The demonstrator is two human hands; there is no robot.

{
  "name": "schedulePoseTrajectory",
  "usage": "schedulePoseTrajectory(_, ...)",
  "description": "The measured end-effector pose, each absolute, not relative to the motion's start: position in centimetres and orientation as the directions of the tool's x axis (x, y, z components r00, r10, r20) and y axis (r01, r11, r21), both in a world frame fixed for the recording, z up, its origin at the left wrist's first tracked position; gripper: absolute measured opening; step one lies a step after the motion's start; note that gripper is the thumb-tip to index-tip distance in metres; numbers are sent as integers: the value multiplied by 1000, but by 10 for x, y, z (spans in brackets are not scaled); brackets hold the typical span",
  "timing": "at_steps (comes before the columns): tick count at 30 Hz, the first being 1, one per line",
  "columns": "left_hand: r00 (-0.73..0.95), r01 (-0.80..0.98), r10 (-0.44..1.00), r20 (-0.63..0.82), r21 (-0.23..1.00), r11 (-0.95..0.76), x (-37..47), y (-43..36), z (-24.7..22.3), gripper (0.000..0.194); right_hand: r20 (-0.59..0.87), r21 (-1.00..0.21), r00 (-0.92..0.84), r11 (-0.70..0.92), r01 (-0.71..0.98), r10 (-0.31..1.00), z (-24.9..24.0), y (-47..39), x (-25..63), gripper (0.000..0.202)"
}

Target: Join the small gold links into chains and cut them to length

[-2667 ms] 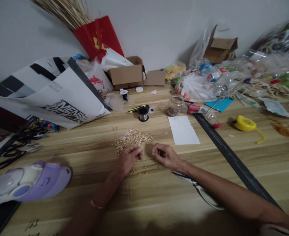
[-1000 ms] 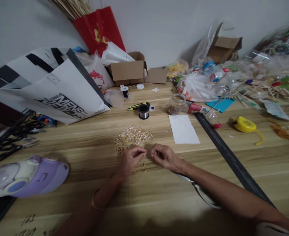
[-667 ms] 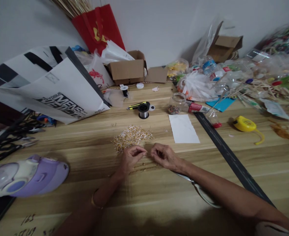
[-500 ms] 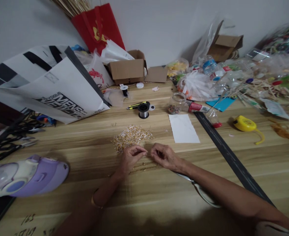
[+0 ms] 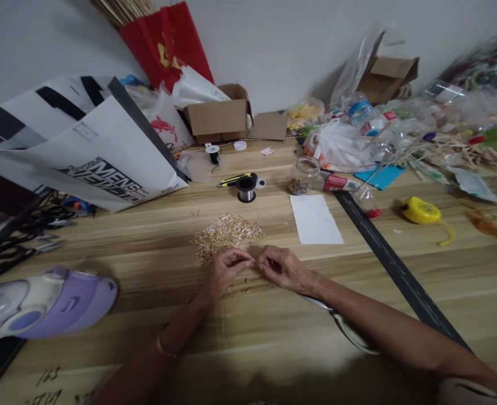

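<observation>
My left hand (image 5: 228,270) is closed in a pinch at the front edge of a pile of small gold and clear pieces (image 5: 227,232). Just to its right, my right hand (image 5: 284,269) is also pinched, its fingertips almost meeting those of the left. Whatever lies between the fingertips is too small to make out. Thin gold chains (image 5: 248,289) lie on the wooden table just below both hands, partly covered by the left one. Under the right forearm, a tool with pale curved handles (image 5: 352,334) is partly hidden.
Behind the pile stand a wire spool (image 5: 246,190) and a yellow cutter (image 5: 229,180). White paper (image 5: 316,220), a bead jar (image 5: 303,179) and a tape measure (image 5: 421,210) lie rightward. Scissors (image 5: 16,250), a purple device (image 5: 71,301) and a large bag (image 5: 104,152) occupy the left.
The fingertips of my two hands are very slightly closer together. Otherwise the hands and the things on the table look the same.
</observation>
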State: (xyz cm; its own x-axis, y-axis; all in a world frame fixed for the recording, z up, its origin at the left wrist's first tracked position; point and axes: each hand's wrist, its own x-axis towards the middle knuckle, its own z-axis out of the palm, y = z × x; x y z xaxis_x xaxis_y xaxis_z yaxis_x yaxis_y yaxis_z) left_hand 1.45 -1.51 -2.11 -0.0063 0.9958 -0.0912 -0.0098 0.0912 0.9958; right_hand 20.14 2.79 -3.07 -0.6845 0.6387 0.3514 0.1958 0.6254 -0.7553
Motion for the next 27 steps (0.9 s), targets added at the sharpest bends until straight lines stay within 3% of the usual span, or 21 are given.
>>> schedulePoseTrajectory(12,5,-93,981,-191,977,191,13,-12,-22,17,377,-755,-675,633,173,634,-26,25,201,11)
schedulePoseTrajectory(27,16,-33,989,-145,989,145,13,-13,-23,14,394,-747,-673,645,163,626,-25,24,201,8)
